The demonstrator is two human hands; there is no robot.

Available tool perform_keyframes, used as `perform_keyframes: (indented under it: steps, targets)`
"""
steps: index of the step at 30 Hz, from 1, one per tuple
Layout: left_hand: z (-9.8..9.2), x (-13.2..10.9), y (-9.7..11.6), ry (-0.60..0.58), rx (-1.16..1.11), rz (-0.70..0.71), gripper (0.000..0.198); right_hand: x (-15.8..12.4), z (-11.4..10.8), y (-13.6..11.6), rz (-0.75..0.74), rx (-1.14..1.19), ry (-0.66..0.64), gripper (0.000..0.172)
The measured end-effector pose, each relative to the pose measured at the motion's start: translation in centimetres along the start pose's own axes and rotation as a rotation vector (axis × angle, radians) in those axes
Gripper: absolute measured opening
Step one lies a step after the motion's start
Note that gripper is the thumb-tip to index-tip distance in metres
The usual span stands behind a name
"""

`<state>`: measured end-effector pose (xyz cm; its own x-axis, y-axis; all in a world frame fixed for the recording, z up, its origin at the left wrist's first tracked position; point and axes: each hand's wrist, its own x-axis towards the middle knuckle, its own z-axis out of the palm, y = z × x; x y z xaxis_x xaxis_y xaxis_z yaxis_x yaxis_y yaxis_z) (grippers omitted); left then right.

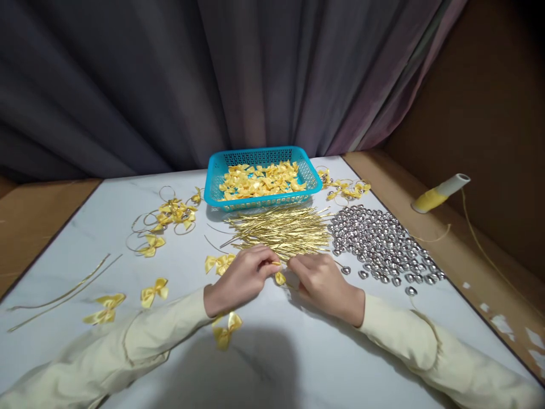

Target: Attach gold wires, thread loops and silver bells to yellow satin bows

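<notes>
My left hand [244,275] is closed in a pinch on a yellow satin bow [280,278], just in front of the pile of gold cords [281,227]. Close beside it, my right hand [326,284] has its fingers drawn together at a thin gold cord [290,287] by the bow. Its fingertips are partly hidden, so how the cord passes through them does not show. One yellow bow [219,264] lies behind my left wrist, and another bow [226,329] lies in front of it.
A blue basket [208,190] of yellow bows stands at the back. Silver heart-shaped pieces [378,241] spread on the right. Looped cords with bows [176,213] lie left, more [349,188] back right. Two loose cords [63,298] lie far left. A tube [440,193] stands right.
</notes>
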<state>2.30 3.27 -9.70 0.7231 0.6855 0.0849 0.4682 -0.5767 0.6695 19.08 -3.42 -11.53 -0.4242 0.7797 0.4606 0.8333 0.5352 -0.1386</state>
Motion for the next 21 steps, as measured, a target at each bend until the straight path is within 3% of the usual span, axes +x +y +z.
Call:
perform_keyframes:
  steps: [8,21]
  targets:
    - [-0.09,0.01,0.2,0.022,0.048,0.023,0.015,0.08,-0.43,-0.59,-0.052,-0.055,0.066,0.017]
    - [0.14,-0.37,0.82,0.046,0.099,0.06,0.018,-0.17,0.07,-0.98,-0.093,-0.114,0.052,0.016]
